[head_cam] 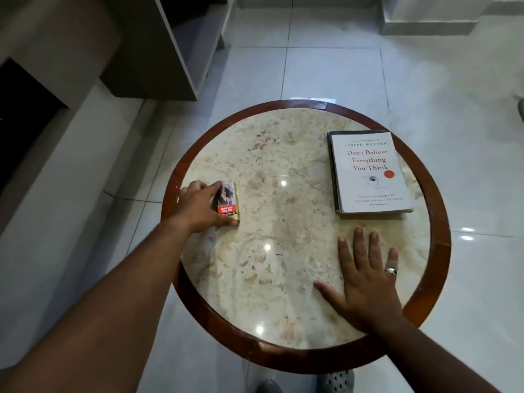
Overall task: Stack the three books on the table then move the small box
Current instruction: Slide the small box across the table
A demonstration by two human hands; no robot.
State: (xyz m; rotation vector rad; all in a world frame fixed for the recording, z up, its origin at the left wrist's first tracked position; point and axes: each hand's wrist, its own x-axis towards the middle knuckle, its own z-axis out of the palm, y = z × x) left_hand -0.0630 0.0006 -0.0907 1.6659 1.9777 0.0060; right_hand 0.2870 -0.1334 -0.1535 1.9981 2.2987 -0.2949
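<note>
Now my left hand (pixel 198 207) clasps the small printed box (pixel 227 204) ready to shift it; right hand (pixel 365 279) lies flat and empty, steadying the round marble table (pixel 283 222); white-covered book stack (pixel 368 173) done.

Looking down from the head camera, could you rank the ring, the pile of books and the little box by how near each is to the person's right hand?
1. The ring: worn on a finger of the right hand, which lies flat on the table.
2. The stack of books: just beyond the fingertips, on the table's right side.
3. The small box: across the table at its left edge, under the left hand.
</note>
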